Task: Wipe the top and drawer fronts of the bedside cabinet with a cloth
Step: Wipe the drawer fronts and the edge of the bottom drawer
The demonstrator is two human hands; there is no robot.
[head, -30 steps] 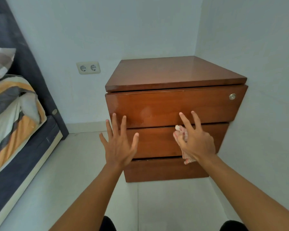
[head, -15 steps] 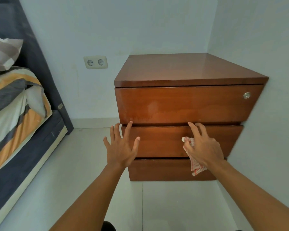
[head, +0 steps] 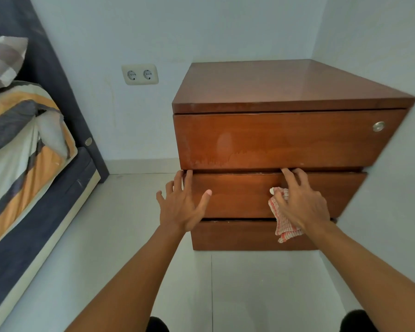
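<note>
both hands have crept up to the middle drawer's [head: 249, 195] top edge; left hand [head: 182, 207] open, right hand [head: 300, 202] pinning the cloth [head: 283, 224] in its grip. fingers hooked in the gap could drag the drawer out mid-wipe.

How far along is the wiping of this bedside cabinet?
Possibly done: the top drawer front shows streaky marks, maybe damp. In hand: both hands at the middle drawer, right hand holding the cloth, left hand spread. Left: bottom drawer; the top is unclear.
</note>
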